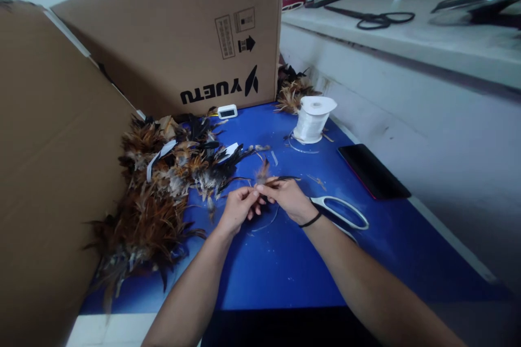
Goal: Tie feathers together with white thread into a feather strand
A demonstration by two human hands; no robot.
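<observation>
Over the middle of the blue tabletop (280, 276), my two hands meet with thumbs and fingertips together. My left hand (240, 207) is closed in a pinch at the lower ends of some feathers (262, 173). Fingers of my right hand (285, 198) close on the same brown and black feathers, whose tips stick out above and to the right. A thin clear strand (266, 226) curves on the table below my hands. Beside my right wrist lie white-handled scissors (345, 212), their blades partly hidden by the arm.
Heaps of brown and black feathers (142, 222) lie on the left. A white spool (311, 119) stands at the back right, near a dark phone-like slab (372, 171). A small white display device (227, 112) rests before a cardboard box (171, 38). Black scissors (374, 19) lie on the ledge.
</observation>
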